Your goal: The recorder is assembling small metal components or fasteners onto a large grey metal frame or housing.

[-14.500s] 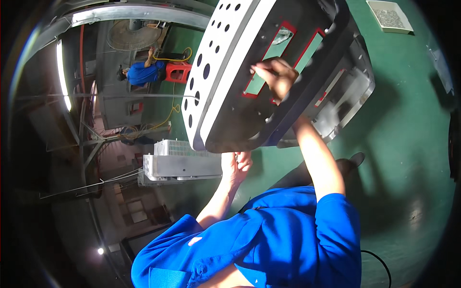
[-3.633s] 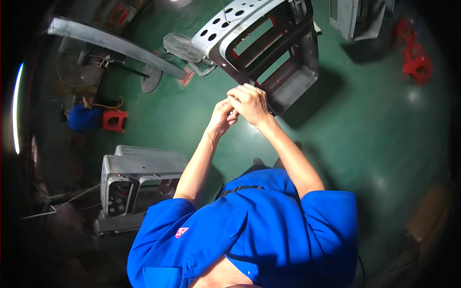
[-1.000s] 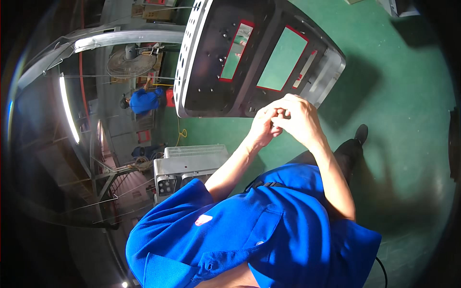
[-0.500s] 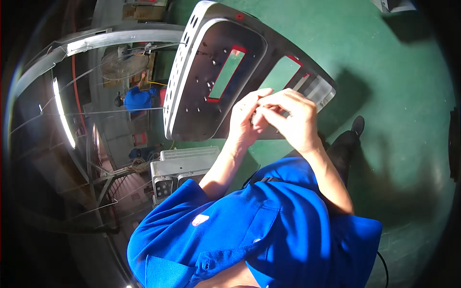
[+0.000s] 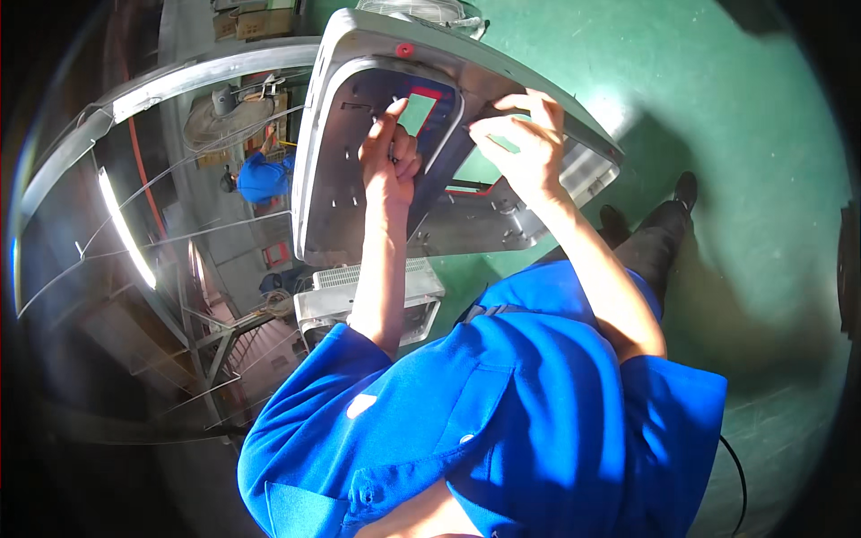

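Observation:
A large grey moulded housing [image 5: 309,179] hangs tilted before me, with a recessed dark face bearing several small pegs. Red edges border the opening [image 5: 420,109] in that recess; a second opening lies to its right. Over the recess is my left hand [image 5: 392,166], its thumb and forefinger pinched by a small light peg beside the first opening and its other fingers curled. I cannot make out what it grips. My right hand [image 5: 529,148] is raised over the second opening, thumb and fingertips drawn together near a small dark spot. Whatever it holds is too small to name.
Below the housing stands another pale grey unit [image 5: 368,291] with a slatted top. A white part [image 5: 417,11] lies beyond the top edge. Far left, a person in blue [image 5: 262,179] is near a large fan [image 5: 224,117]. A curved metal rail [image 5: 206,73] and thin wires cross there.
My hands, close together before, have parted. The left went up and left onto the recessed face; the right rose slightly. The housing's position in view has shifted a little.

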Tool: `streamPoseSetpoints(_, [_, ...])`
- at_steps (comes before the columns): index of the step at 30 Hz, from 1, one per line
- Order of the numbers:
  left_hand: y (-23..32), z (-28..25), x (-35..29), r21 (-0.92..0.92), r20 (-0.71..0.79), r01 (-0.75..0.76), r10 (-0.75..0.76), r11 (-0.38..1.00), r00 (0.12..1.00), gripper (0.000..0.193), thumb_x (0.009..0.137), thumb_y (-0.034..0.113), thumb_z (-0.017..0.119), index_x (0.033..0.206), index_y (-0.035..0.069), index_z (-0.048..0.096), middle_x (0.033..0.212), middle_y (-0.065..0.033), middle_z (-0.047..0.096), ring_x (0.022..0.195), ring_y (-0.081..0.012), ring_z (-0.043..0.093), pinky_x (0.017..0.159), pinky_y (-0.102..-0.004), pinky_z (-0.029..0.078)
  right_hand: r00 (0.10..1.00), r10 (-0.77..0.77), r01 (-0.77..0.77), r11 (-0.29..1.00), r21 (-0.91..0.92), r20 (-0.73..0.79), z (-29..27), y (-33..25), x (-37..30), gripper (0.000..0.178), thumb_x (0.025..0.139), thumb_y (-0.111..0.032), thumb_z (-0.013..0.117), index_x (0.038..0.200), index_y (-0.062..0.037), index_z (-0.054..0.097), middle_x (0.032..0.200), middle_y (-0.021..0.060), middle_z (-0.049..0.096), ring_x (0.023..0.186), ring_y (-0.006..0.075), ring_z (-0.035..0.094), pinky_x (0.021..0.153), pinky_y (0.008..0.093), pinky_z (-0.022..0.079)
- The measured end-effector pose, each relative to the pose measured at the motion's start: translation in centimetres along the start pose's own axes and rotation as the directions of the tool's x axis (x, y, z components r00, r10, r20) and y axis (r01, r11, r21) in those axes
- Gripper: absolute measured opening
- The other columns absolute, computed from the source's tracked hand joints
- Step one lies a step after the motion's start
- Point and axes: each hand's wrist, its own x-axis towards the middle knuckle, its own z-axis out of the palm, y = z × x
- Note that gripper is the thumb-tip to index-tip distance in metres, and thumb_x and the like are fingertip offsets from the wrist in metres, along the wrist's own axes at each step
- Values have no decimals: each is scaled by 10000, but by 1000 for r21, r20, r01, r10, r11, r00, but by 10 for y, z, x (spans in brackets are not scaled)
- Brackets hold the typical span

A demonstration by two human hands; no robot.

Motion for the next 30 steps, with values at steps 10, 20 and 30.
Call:
streamPoseSetpoints(10, [-3, -11, 4, -7, 93, 14, -13, 1000, 996, 304, 922, 248, 507, 1132, 38, 571, 549, 73, 268, 413, -17, 216, 344, -180, 157, 931, 336, -309, 933, 182, -141, 7, 2, 11, 181, 582, -37, 761, 710, -130, 673, 783, -7, 618, 844, 162, 570, 734, 310, 460])
streamPoseSetpoints(20, [3, -6, -1, 8, 149, -15, 14, 1000, 989, 279, 925, 247, 510, 1094, 43, 600, 539, 61, 286, 403, -21, 211, 346, -188, 141, 962, 168, -81, 928, 363, -216, 33, -36, 78, 162, 665, 5, 749, 775, -62, 650, 776, 26, 670, 743, 119, 614, 702, 245, 483])
streamPoseSetpoints(30, [-3, -2, -13, -65, 218, -26, 40, 998, 975, 446, 948, 397, 421, 1028, 7, 622, 506, 60, 281, 404, -21, 214, 345, -184, 148, 885, -457, 450, 889, -87, -87, 3, -50, 99, 172, 613, 11, 719, 753, -54, 642, 727, -1, 633, 693, 179, 576, 630, 279, 486])
